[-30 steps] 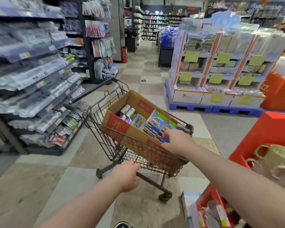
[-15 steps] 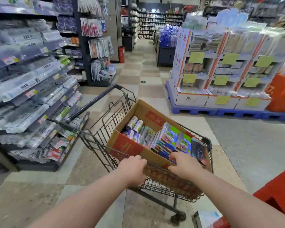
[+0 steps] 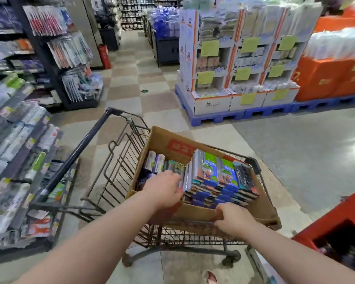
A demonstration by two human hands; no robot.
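A wire shopping cart (image 3: pixel 119 173) stands in front of me and carries an open cardboard box (image 3: pixel 195 212). Inside the box are several colourful wrapped packs (image 3: pixel 215 177) standing in a row, with rolled packs (image 3: pixel 155 162) to their left. My left hand (image 3: pixel 164 189) reaches over the box's near left corner, and its fingers lie against the left side of the pack row. My right hand (image 3: pixel 232 220) grips the near edge of the box, fingers curled over the cardboard.
Slanted shelves of packaged goods (image 3: pixel 14 144) line the left side, close to the cart handle (image 3: pixel 78 154). A red bin (image 3: pixel 336 228) stands at my right. Ahead are display boxes on blue pallets (image 3: pixel 219 115), orange cartons (image 3: pixel 326 78), a red fire extinguisher (image 3: pixel 104 56) and a checkered aisle floor (image 3: pixel 131 78).
I have come closer to the cart. My left hand left the box's near edge and reached into the box beside the packs. My right hand slid right along the edge.
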